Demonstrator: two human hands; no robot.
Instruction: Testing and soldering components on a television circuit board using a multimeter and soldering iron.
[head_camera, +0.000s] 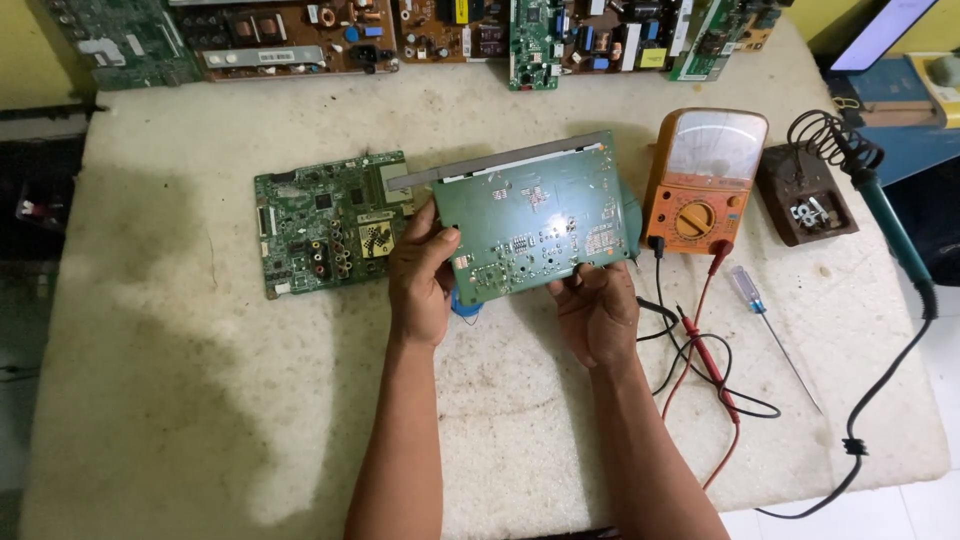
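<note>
Nearest the camera, over the pale stained worktop (200, 400), two bare forearms are stretched forward. The left hand (420, 285) is closed on the lower left corner of a green circuit board (530, 225), thumb laid across its face; the right hand (597, 310) is clamped on the board's bottom edge, fingers tucked underneath. The board is held up off the table, tilted, solder side to the camera, a grey strip along its top edge. Just under it, between the hands, a small blue object (463, 306) is glimpsed. To the right, red and black probe leads (705, 365) are tangled beside a clear-handled screwdriver (765, 320). Further back, a second green board (325, 225) is lying flat at left, an orange analogue multimeter (703, 180) and a soldering iron stand (808, 192) at right. Along the far edge, more circuit boards (400, 35) are lined up.
</note>
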